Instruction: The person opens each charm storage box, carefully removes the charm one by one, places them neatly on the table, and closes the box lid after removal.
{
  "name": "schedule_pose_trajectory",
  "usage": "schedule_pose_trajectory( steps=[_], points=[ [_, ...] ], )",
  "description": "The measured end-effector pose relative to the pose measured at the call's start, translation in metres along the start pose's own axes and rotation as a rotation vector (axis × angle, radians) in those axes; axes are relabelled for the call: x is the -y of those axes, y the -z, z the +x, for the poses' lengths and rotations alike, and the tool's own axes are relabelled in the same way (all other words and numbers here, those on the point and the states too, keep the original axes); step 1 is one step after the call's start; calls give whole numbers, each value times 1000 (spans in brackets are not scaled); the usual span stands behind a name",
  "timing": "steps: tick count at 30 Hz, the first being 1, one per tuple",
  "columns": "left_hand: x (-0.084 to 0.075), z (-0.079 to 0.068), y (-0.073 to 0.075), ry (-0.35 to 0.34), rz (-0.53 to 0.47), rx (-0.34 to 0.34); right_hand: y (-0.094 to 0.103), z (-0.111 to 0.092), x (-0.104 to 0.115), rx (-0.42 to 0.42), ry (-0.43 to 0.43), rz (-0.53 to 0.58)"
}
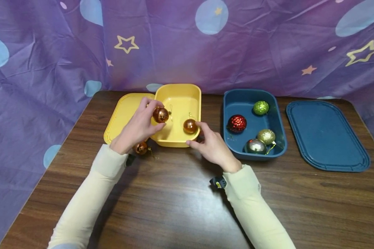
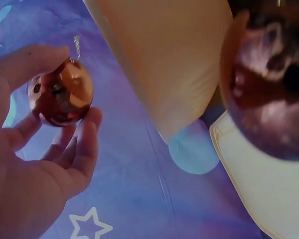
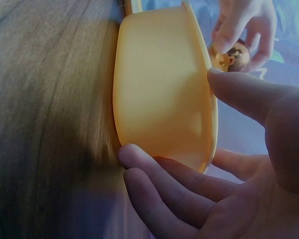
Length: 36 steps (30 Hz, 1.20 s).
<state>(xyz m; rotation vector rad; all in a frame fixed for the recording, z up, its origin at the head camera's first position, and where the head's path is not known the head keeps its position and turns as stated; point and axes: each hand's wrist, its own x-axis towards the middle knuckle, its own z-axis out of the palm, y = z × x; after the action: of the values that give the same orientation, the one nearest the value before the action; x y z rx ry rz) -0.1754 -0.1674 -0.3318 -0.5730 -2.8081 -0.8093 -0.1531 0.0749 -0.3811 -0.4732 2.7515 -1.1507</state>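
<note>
A shiny copper-orange Christmas bauble (image 1: 160, 114) is held between the thumb and fingers of my left hand (image 1: 137, 127), over the left part of the yellow box (image 1: 178, 104). Inside that box, near its right front corner, lies an amber bauble (image 1: 190, 126). My right hand (image 1: 214, 147) grips the box's right front corner, thumb at the front rim and fingers along the side. Below my left wrist, another copper bauble (image 1: 140, 148) rests by the yellow lid (image 1: 124, 112); a bauble (image 2: 269, 84) also looms large in the left wrist view.
To the right stands a blue box (image 1: 241, 100) holding a red bauble (image 1: 237, 123), a green bauble (image 1: 261, 108), a gold bauble (image 1: 266, 137) and a silver bauble (image 1: 256, 147). A blue lid (image 1: 328, 135) lies right of it. Purple star-patterned cloth (image 1: 174, 52) hangs behind the wooden table (image 1: 174, 193).
</note>
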Motion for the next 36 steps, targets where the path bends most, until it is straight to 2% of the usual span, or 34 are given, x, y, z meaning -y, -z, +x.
schedule_pose_trajectory(
  steps=[7, 12, 24, 36],
  points=[
    [-4, -12, -5, 11, -60, -132, 0, -1, -1, 8, -10, 9],
    [-6, -20, -9, -16, -65, -209, 0, -1, -1, 11, -16, 6],
    [-10, -40, -14, -119, -56, -294, 0, -1, -1, 11, -13, 4],
    [-16, -62, -21, -81, -48, -358, 1, 0, 0, 7, 1, -1]
  ],
)
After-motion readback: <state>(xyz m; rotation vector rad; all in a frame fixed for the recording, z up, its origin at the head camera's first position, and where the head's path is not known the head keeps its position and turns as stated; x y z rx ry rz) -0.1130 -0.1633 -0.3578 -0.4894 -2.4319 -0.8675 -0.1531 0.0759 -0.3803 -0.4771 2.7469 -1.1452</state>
